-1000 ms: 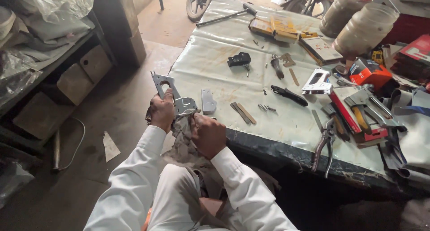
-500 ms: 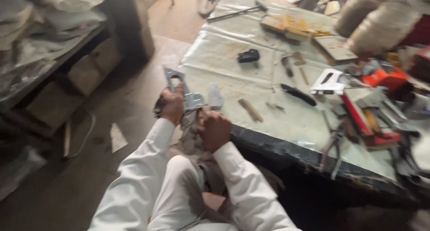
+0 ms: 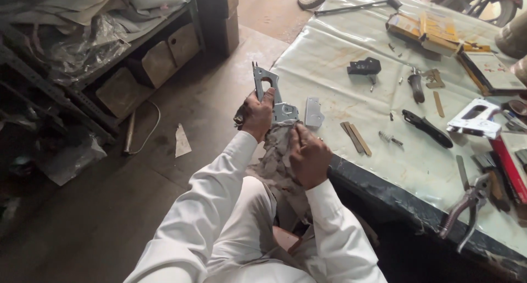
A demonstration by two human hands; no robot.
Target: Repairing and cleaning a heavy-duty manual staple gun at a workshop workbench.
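Both hands up in front of the person, just off the near left edge of the surface (image 3: pixel 329 85). L hand (image 3: pixel 256 116) clenched round a grey metal bracket (image 3: pixel 270 94); thumb lies against its side, upper slotted end of bracket sticks up above the fist, tilted slightly. R hand (image 3: pixel 309 156) gripping a grey crumpled rag (image 3: pixel 277 157), fingers pressed on the cloth right under the bracket's lower end; rag hangs down between both hands toward the lap. Bracket and rag touching. White sleeves on both arms.

Surface: covered w/ pale plastic sheet, dark rim along near edge. Small flat metal plate (image 3: pixel 314 112) on near left corner area, just beside the hands, not touched. Two thin wood strips (image 3: pixel 355 137) near it, side by side. Black-handled knife (image 3: pixel 427 128) further in, toward mid-surface. Black block-shaped part (image 3: pixel 364 67) well apart, toward far side. White staple-gun body (image 3: pixel 475 118) toward right edge. Pliers (image 3: pixel 466 206) w/ open handles at near edge, right end. Yellow boxes (image 3: pixel 422 28) at far edge.

Floor (image 3: pixel 110 217): bare concrete, paper scrap (image 3: pixel 181 141) lying left of the hands. Shelf rack (image 3: pixel 82 69) w/ plastic-wrapped bundles on left side.
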